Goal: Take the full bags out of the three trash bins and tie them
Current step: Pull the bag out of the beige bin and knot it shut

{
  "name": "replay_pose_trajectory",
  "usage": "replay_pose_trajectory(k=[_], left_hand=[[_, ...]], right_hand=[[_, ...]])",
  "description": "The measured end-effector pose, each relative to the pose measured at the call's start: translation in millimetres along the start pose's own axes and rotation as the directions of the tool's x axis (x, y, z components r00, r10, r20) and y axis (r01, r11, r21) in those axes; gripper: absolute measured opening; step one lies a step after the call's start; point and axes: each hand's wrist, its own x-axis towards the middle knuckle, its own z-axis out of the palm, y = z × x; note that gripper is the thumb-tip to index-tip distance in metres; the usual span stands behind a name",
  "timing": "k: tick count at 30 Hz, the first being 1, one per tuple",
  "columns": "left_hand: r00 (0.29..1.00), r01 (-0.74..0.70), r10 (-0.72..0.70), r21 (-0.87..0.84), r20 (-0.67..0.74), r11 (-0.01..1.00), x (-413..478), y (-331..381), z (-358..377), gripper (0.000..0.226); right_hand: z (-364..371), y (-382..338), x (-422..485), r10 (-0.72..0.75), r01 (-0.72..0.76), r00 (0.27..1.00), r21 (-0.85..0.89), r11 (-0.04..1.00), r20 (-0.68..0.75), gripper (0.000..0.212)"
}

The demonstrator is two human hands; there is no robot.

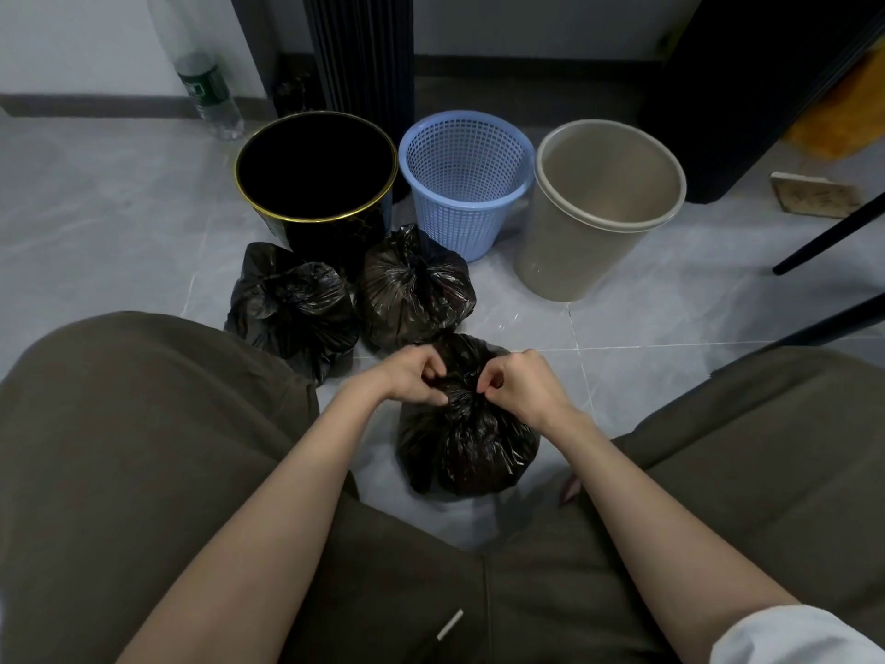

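Three bins stand in a row on the floor: a black bin with a gold rim [249,151], a blue mesh basket [479,222] and a beige bin [565,251]; all look empty. Two tied black bags lie in front of them, one on the left [292,313] and one in the middle [412,289]. A third black bag [467,448] sits between my knees. My left hand [414,378] and my right hand [519,381] both pinch the gathered plastic at its top, close together.
A clear plastic bottle [206,88] leans by the wall at the back left. A dark ribbed column [364,55] stands behind the bins. Black furniture legs [828,237] cross the right side. A flat tan block [814,196] lies on the grey tile floor.
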Motion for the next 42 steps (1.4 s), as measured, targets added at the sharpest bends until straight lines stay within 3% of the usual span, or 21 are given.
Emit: replay_pose_trajectory(k=[3,6,8,12,16,25,28,31,35,42], left_hand=[[0.973,-0.176,0.196,0.158,-0.119,0.972,6.0,5.5,-4.5,0.058],[0.956,-0.256,0.283,0.26,-0.071,0.931,12.0,9.3,0.7,0.057],[0.961,-0.259,0.275,0.286,-0.016,0.922,15.5,8.3,6.4,0.044],[0.98,-0.186,0.195,0.179,-0.032,0.966,18.7,7.0,14.2,0.033],[0.975,-0.198,0.206,0.101,-0.085,0.975,17.5,4.3,16.7,0.019],[0.985,-0.122,0.101,-0.151,-0.14,0.981,13.4,-16.4,25.6,0.022],[0.975,-0.105,0.046,-0.266,-0.219,0.958,15.1,-20.9,31.2,0.019],[0.981,-0.104,0.015,-0.46,-0.194,0.882,13.2,-20.9,35.5,0.011],[0.952,-0.207,0.071,-0.455,-0.297,0.866,16.8,-20.2,41.2,0.007],[0.942,-0.231,0.109,-0.382,-0.316,0.895,23.2,-18.8,51.4,0.019]], right_hand=[[8.2,2.9,-2.3,-0.218,0.203,0.964,-0.104,0.974,-0.153,0.015],[14.5,6.9,-8.9,-0.402,0.37,0.872,-0.162,0.915,-0.278,0.012],[14.1,9.2,-12.4,-0.446,0.405,0.814,-0.188,0.895,-0.371,0.018],[12.2,11.5,-12.2,-0.448,0.424,0.738,-0.17,0.89,-0.505,0.01],[21.8,10.1,-11.7,-0.387,0.4,0.765,-0.093,0.912,-0.514,0.01],[30.9,-3.9,-13.8,-0.144,0.288,0.844,0.211,0.934,-0.518,0.011],[34.4,-5.2,-13.0,0.003,0.202,0.864,0.353,0.914,-0.503,0.014],[38.1,-5.0,-14.0,0.093,0.126,0.88,0.418,0.9,-0.466,0.015],[38.7,-2.9,-11.4,0.06,0.132,0.893,0.385,0.913,-0.447,0.013],[36.3,-1.8,-8.7,-0.078,0.214,0.882,0.246,0.946,-0.465,0.01]])
